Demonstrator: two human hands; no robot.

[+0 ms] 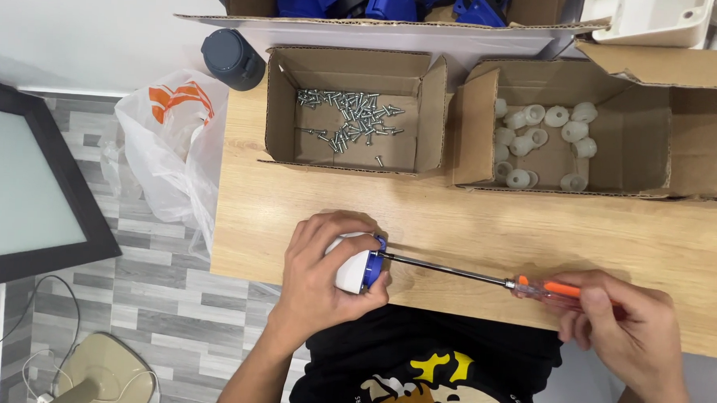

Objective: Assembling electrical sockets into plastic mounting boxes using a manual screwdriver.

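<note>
My left hand point(324, 272) grips a small white and blue plastic part point(362, 264) just above the near edge of the wooden table point(469, 229). A screwdriver point(483, 277) with a clear orange handle lies almost level, its long metal shaft running left, its tip set into the blue side of the part. My right hand point(628, 326) is closed round that handle at the lower right.
A cardboard box of loose screws point(349, 118) stands at the table's far side, with a box of white plastic caps point(539, 136) to its right. Behind them is a box of blue parts point(381, 4). A plastic bag point(170, 143) hangs at the left edge by a dark cylinder point(232, 58).
</note>
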